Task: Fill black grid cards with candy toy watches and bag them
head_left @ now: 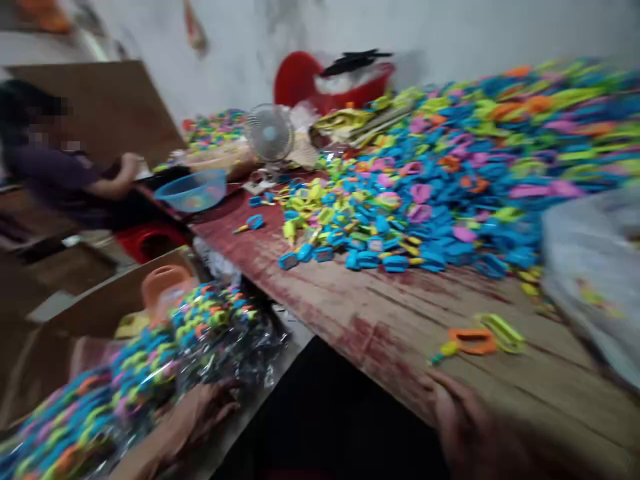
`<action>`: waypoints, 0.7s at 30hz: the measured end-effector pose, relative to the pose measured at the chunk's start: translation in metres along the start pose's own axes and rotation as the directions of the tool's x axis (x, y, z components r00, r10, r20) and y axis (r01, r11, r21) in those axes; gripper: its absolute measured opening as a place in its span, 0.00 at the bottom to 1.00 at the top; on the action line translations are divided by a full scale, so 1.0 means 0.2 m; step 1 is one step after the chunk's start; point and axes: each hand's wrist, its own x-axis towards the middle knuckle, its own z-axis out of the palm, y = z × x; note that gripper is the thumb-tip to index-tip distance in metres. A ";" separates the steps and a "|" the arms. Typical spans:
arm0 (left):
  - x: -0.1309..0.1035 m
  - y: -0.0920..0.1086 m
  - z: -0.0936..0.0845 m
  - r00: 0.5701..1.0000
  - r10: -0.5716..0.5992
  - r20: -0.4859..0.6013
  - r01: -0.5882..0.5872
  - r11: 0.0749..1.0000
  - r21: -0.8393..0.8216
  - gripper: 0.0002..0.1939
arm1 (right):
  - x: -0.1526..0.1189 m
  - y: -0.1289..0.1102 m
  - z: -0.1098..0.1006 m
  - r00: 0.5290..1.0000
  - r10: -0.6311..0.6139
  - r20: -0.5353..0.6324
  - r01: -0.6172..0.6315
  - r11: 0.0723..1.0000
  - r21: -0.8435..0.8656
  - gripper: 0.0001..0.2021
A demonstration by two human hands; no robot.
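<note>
My right hand (457,413) is at the near edge of the wooden table (400,313), blurred, its fingers stretched forward and apart. Just beyond its fingertips lies a small plastic toy piece with an orange loop (473,341) and a yellow and teal tip. A yellow-green plastic loop (501,333) lies against it. Low on the left, my left hand (207,410) hovers over or touches clear plastic bags (150,367) packed with colourful pieces. Its fingers curl loosely and are smeared by motion; whether they grip the plastic cannot be made out.
A large heap of blue, yellow, pink and orange pieces (400,200) covers the table's back and right. A white sack (590,280) stands at right. Behind are a small fan (270,133), blue basin (193,190) and red chair (300,77). Another person (60,163) sits at left.
</note>
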 end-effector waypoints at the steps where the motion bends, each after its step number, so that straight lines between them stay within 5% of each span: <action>1: 0.07 0.06 0.00 0.995 0.102 0.000 -0.102 0.994 0.040 0.22 | 0.01 -0.04 -0.01 0.998 0.020 -0.060 -0.021 1.000 -0.017 0.14; 5: 0.26 0.35 -0.04 0.863 0.505 -0.026 -0.496 0.855 0.153 0.17 | 0.12 -0.16 0.04 0.984 -0.074 -0.164 0.059 0.994 -0.097 0.11; 8: 0.40 0.62 -0.10 0.631 0.775 0.016 -0.759 0.613 0.220 0.17 | 0.15 -0.18 0.05 0.972 -0.100 -0.214 0.079 0.991 -0.106 0.10; 10: 0.52 0.78 -0.13 0.474 0.881 -0.011 -0.851 0.461 0.253 0.18 | 0.14 -0.18 0.04 0.968 -0.088 -0.233 0.064 0.992 -0.107 0.09; 12: 0.65 0.90 -0.13 0.362 0.932 -0.033 -0.896 0.357 0.263 0.16 | 0.15 -0.19 0.02 0.981 -0.030 -0.189 0.006 0.992 -0.124 0.10; 16: 0.84 0.97 -0.02 0.298 0.952 -0.070 -0.927 0.306 0.218 0.16 | 0.33 -0.29 -0.06 0.997 0.062 -0.055 -0.073 0.971 -0.227 0.14; 21: 0.91 0.92 0.08 0.292 0.951 -0.104 -0.941 0.305 0.148 0.23 | 0.89 -0.30 -0.07 0.987 0.015 0.158 0.058 0.894 -0.444 0.14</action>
